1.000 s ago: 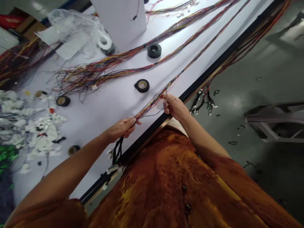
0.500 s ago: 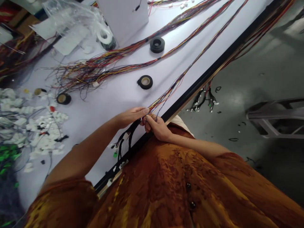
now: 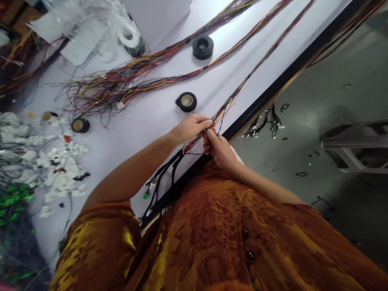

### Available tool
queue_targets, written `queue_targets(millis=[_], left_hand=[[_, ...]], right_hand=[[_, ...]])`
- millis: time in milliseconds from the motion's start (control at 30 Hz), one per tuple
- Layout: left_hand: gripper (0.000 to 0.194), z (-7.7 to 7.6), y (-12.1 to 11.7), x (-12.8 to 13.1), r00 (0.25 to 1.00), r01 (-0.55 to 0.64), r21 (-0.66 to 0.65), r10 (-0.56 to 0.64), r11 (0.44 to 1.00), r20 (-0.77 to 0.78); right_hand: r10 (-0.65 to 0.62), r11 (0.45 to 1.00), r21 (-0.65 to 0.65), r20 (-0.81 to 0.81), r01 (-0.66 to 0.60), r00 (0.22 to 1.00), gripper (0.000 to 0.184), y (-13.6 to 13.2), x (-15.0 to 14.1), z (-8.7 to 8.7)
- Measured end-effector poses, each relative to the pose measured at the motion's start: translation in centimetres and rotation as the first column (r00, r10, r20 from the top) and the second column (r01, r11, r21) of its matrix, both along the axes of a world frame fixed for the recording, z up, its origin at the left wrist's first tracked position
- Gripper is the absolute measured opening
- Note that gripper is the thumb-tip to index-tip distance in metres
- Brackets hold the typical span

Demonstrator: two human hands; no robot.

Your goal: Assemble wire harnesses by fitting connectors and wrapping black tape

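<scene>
Head view shows me the wire bundle (image 3: 233, 96) in the middle of the frame, running to the top right. Its black-covered ends (image 3: 173, 162) hang near the dark table edge (image 3: 266, 95). I see the left hand (image 3: 190, 128) pinching the wires between thumb and fingers. Just beside it, the right hand (image 3: 223, 152) pinches them too, with its fingers curled.

Above the hands sit a black tape roll (image 3: 192, 106) and a thick black ring (image 3: 203, 54). Another tape roll (image 3: 86, 126) lies at left, near white plugs (image 3: 62, 161) and green plugs (image 3: 15, 198). More colored wires (image 3: 151, 87) cross the upper part. A white box (image 3: 160, 20) stands at the top, cut off by the frame, beside a clear plastic bag (image 3: 87, 20).

The hands hide some wires, so I cannot tell exactly where every fingertip touches. The gray frame (image 3: 357, 141) at far right is cut off, and the upper left corner is blurry.
</scene>
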State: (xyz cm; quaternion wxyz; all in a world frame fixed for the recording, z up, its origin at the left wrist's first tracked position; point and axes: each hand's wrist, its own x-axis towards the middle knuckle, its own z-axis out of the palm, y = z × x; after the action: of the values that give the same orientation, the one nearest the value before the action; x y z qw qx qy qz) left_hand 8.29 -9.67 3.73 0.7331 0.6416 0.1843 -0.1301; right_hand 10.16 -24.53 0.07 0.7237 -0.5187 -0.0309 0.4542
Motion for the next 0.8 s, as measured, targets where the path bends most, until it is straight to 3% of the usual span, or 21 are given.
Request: queue_targets(millis=[100, 200, 300, 367, 467, 533, 700, 800], left_hand=[[0.019, -0.1, 0.1, -0.1, 1.000, -0.009, 0.016, 0.009, 1.000, 0.011], [0.012, -0.1, 0.2, -0.1, 0.999, -0.028, 0.026, 0.029, 0.999, -0.027], [0.012, -0.2, 0.1, -0.1, 0.994, 0.002, -0.121, -0.015, 0.993, -0.111], [0.017, -0.2, 0.0, -0.2, 0.985, 0.014, -0.216, -0.050, 0.976, -0.163], [0.017, 0.1, -0.4, -0.3, 0.985, 0.008, -0.173, -0.038, 0.985, -0.169], [0.014, 0.4, -0.7, -0.4, 0.989, -0.033, -0.128, 0.014, 0.991, -0.149], [0.017, 1.2, -1.1, -0.5, 0.975, -0.132, -0.178, 0.095, 0.975, -0.203], [0.018, 1.3, -1.1, -0.4, 0.971, -0.131, -0.226, 0.079, 0.965, -0.224]], right_hand=[[-0.009, 1.000, -0.023, -0.016, 0.009, 1.000, 0.030, 0.5, 0.4, 0.1], [0.091, 0.996, -0.004, -0.103, -0.092, 0.990, 0.024, 0.8, -1.4, 0.3], [0.236, 0.972, 0.080, -0.275, -0.223, 0.932, 0.024, 0.9, -3.7, 0.8], [0.272, 0.962, 0.118, -0.355, -0.246, 0.895, 0.026, 0.9, -4.4, 1.2], [0.317, 0.948, 0.145, -0.414, -0.282, 0.853, 0.030, 0.5, -4.2, 1.5], [0.317, 0.948, 0.145, -0.403, -0.282, 0.859, 0.032, 0.1, -3.5, 1.3], [0.092, 0.995, 0.056, -0.166, -0.083, 0.982, 0.033, -0.2, -1.5, 0.5], [0.141, 0.990, 0.032, -0.145, -0.138, 0.979, 0.038, 0.2, -1.5, 0.5]])
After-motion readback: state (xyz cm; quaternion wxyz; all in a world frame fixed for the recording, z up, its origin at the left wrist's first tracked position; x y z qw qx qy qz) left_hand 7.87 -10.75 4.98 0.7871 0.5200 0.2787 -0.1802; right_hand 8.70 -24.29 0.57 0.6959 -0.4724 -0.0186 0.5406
